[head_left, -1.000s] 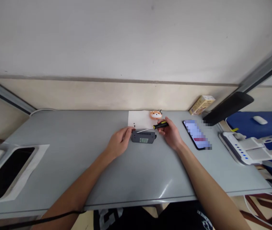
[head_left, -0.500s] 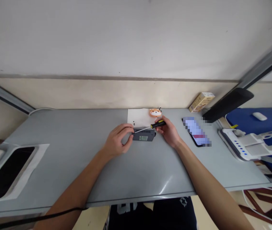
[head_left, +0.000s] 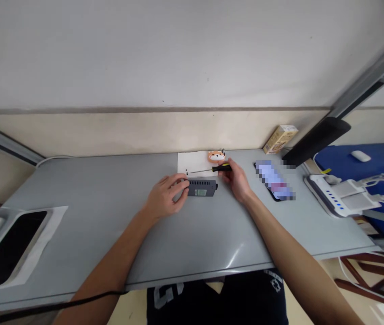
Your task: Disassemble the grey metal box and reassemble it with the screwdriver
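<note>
My left hand (head_left: 168, 196) is closed on the left end of a dark grey box (head_left: 202, 188) with a row of slots and a greenish label. In my right hand (head_left: 236, 180) is a screwdriver (head_left: 223, 167) with a black and yellow handle. Its thin shaft points left over a white paper (head_left: 193, 159), beyond the box and apart from it. Several tiny dark pieces (head_left: 187, 172) lie on the paper near the screwdriver's tip. An orange and white animal-faced case (head_left: 216, 156) rests at the paper's right side.
A phone (head_left: 273, 180) lies to the right on the grey table (head_left: 110, 180). Farther right are a carton (head_left: 279, 139), a black upright object (head_left: 316, 141) and a white multi-port device (head_left: 334, 196). At the far left lies a black-screened tablet (head_left: 11, 248).
The screwdriver's tip has lifted off the box and moved away from me over the paper, with my right hand. My left hand stays on the box. The camera view has shifted slightly.
</note>
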`<state>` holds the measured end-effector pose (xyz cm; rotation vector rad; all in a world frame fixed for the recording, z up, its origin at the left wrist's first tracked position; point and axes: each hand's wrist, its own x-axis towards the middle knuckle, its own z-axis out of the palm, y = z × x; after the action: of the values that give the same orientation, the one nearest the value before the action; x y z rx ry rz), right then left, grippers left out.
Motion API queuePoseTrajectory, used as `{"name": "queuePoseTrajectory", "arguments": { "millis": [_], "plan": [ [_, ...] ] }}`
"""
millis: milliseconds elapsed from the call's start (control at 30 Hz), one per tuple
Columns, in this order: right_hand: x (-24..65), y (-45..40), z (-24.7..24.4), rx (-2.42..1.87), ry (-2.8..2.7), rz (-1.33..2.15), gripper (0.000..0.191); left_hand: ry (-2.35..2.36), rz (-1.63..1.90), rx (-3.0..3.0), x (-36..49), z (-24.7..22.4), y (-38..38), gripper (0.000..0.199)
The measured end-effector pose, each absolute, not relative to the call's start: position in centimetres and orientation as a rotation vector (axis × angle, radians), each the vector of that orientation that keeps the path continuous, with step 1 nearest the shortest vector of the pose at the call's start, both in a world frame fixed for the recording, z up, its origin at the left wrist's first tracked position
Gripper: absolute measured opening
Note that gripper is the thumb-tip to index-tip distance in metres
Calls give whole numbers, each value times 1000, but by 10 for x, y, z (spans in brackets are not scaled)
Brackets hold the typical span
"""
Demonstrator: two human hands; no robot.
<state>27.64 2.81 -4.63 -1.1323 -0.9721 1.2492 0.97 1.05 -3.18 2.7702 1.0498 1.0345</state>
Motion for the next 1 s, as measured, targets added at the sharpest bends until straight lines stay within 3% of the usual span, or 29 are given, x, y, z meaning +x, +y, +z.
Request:
{"name": "queuePoseTrajectory", "arguments": {
  "millis": [300,600,1000],
  "plan": [
    [266,23,-49,-1196,-1280,1064,52,981,1068,2883,9,-32,13,12],
    [265,20,-46,-1177,-1351,1095,48,972,1115,2864,9,-34,12,10],
    [279,34,-48,-1075,-805,1197,53,898,1236,2819,12,-36,10,10]
  ]
}}
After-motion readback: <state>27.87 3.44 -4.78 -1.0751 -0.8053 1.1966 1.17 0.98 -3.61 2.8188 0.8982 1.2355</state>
